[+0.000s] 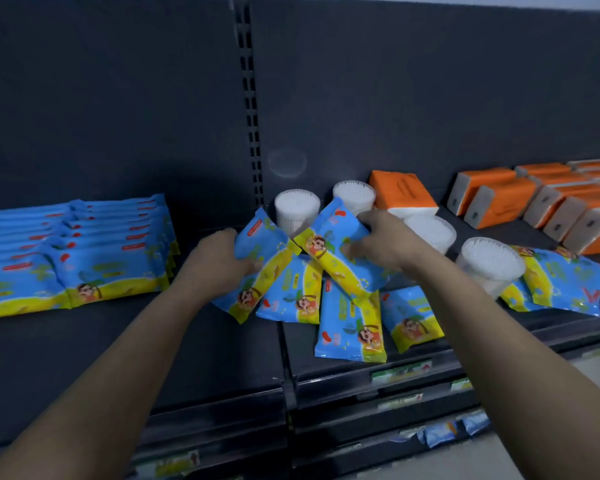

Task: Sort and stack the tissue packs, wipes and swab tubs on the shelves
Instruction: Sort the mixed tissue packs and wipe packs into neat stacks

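Forearms (118, 358) extend from the near edge toward the shelf (187, 341). Left grip (219, 258) grasps one wipes pack (265, 242) at its left edge, thumb and fingers curled round it. Right grip (381, 237) grasps a second wipes pack (328, 233) at its right side. Both packs are tilted, and their corners appear to touch midway between the grips.

Directly below the grips, loose wipes packs (347, 327) lie fanned and overlapping on the shelf. Well apart to the left of the left grip, stacked wipes (111, 258) sit in orderly rows. Swab tubs (297, 209) stand behind the grips and to the right of the right grip. Orange tissue packs (499, 202) are lined up further right.

Step in hand, as judged: gathering loose wipes for transfer to the stack. The next move calls for closing both packs together flat, carrying them left and seating them square on the rows. The soft wrap will likely need even pressure.
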Demonstrator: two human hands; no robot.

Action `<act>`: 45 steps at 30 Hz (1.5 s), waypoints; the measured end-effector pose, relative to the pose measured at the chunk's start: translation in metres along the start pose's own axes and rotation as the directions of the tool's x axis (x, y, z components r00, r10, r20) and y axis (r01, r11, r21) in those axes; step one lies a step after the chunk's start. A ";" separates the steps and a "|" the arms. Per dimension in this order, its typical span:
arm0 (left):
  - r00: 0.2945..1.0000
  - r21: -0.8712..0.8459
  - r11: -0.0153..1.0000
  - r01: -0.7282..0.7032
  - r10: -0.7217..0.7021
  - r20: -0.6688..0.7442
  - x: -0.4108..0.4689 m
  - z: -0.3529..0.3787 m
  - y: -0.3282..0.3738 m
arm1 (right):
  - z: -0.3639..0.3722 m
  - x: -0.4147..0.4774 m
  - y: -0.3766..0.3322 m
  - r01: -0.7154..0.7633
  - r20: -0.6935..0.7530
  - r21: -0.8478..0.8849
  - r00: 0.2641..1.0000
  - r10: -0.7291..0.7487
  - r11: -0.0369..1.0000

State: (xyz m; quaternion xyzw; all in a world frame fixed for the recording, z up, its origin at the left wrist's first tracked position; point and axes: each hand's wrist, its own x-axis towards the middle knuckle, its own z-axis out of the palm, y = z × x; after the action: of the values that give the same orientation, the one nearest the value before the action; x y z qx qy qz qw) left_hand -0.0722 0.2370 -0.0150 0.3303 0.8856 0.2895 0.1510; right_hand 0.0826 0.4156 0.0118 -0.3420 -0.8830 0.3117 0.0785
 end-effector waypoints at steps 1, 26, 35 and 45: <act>1.000 0.000 1.000 0.002 -0.002 -0.007 -0.003 -0.006 -0.003 | 0.001 0.003 -0.008 0.037 0.009 0.005 0.999 -0.037 0.999; 0.921 0.435 0.834 0.341 -0.203 -0.331 -0.097 -0.148 -0.183 | 0.161 -0.001 -0.205 0.638 0.294 -0.172 0.760 -0.579 0.751; 0.982 0.498 0.867 -0.015 0.106 -0.154 -0.058 -0.176 -0.234 | 0.206 0.002 -0.235 0.480 0.173 -0.455 0.874 -0.454 0.750; 0.914 0.626 0.770 -0.127 0.336 -0.227 -0.044 -0.173 -0.252 | 0.228 0.000 -0.247 0.358 0.027 -0.557 0.910 -0.415 0.749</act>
State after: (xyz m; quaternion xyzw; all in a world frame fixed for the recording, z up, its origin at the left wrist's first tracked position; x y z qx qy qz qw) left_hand -0.2444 -0.0188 -0.0300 0.4164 0.8951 0.0622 -0.1469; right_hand -0.1346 0.1613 -0.0200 -0.1745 -0.9812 0.0046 0.0828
